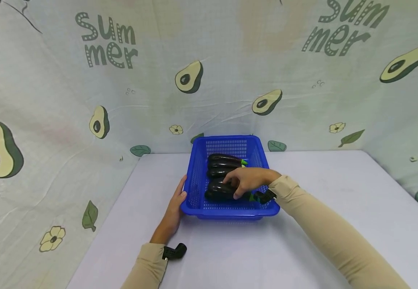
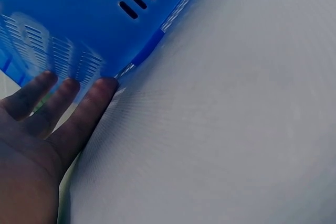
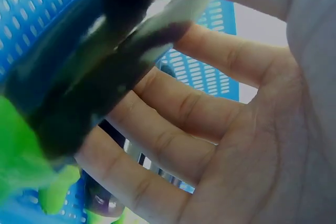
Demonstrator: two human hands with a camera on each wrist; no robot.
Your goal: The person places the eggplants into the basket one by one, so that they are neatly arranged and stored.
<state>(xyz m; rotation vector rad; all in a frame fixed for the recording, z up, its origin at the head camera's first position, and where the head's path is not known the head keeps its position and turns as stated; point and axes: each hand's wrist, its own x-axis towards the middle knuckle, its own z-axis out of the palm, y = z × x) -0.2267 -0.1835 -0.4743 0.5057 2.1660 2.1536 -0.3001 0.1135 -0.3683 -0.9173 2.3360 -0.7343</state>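
Several dark, glossy eggplants [image 1: 224, 157] lie side by side in a blue plastic basket [image 1: 227, 212]. My right hand [image 1: 250, 178] reaches over the basket's right side and grips the eggplant [image 1: 217, 196] closest to me. In the right wrist view, thumb and fingers lie on either side of this eggplant [image 3: 79, 72], whose green stem end [image 3: 18, 150] shows at the left. My left hand [image 1: 174, 204] is at the basket's left side. Its fingers reach out nearly straight against the outer wall [image 2: 68, 3] in the left wrist view; the thumb is out of sight there.
The basket stands on a white-covered table [image 1: 324, 192], towards its back edge. Behind and on both sides hangs a pale cloth [image 1: 223, 40] printed with avocados, leaves and lettering. A black wrist device [image 1: 174, 251] sits on the left wrist, another [image 1: 265, 196] on the right.
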